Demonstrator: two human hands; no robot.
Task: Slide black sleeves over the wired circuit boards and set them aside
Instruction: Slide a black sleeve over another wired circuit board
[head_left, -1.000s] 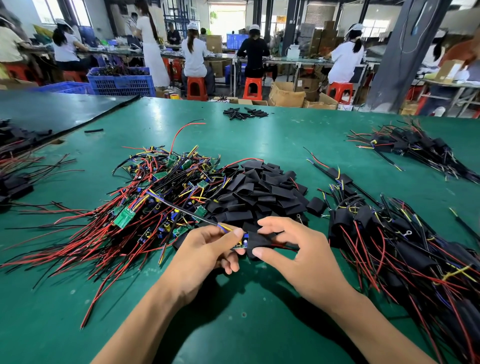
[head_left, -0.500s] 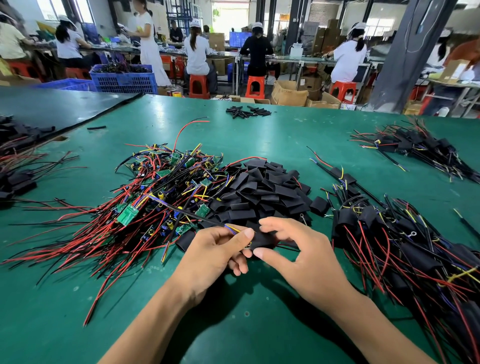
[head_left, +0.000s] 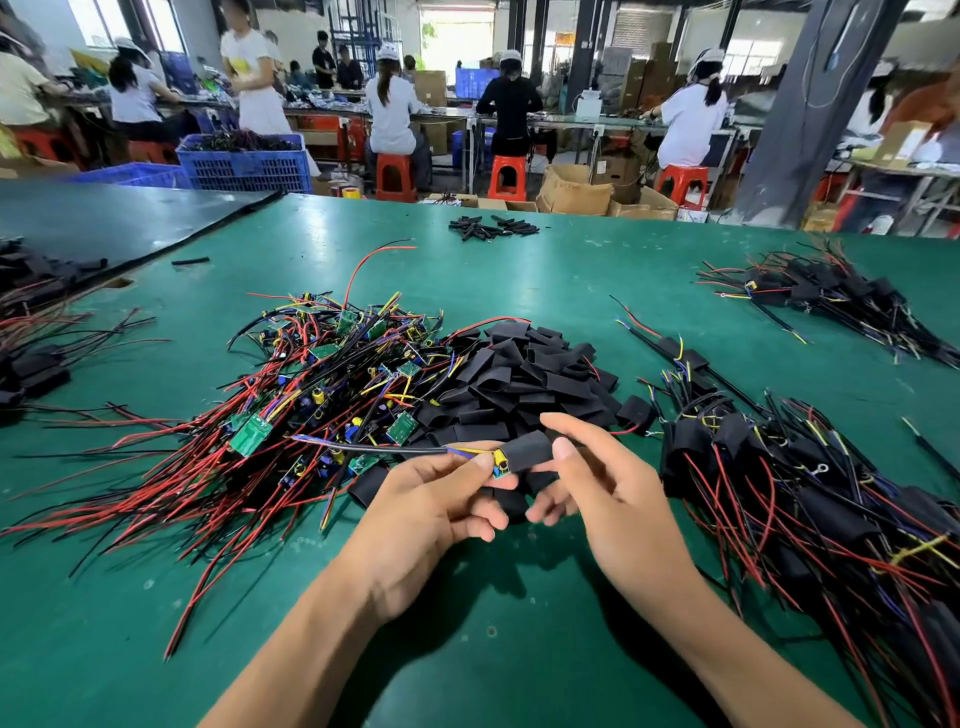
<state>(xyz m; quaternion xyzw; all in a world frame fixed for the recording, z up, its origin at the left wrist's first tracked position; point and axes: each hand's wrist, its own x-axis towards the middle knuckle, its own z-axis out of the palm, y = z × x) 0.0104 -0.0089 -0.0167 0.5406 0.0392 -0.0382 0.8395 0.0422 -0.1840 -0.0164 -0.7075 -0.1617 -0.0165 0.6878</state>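
Step in hand: seating one sleeve.

Left hand (head_left: 431, 499) pinched the small wired circuit board (head_left: 500, 462) at its exposed end, thumb on top, other fingers curled beneath. Right hand (head_left: 613, 499) pinched the flattened matte-black tubular sleeve (head_left: 527, 451) between thumb and forefinger. Both were held just above the green surface (head_left: 519, 270), in front of the heap of loose black sleeves (head_left: 524, 379).

To do it well, I judged:
- Keep board and sleeve in one line.
- Squeeze the sleeve's edges so its mouth gapes.
- Push from the board's end rather than drag on the thin leads.
- Stop once the board is covered.

Look of the piece: sleeve soft, dull, creased flat. Only a yellow-and-blue tip of board showed at its left mouth. A black lead trailed left over the tangle of bare green boards (head_left: 322, 384). Sleeved units (head_left: 805, 483) lay heaped to the right.
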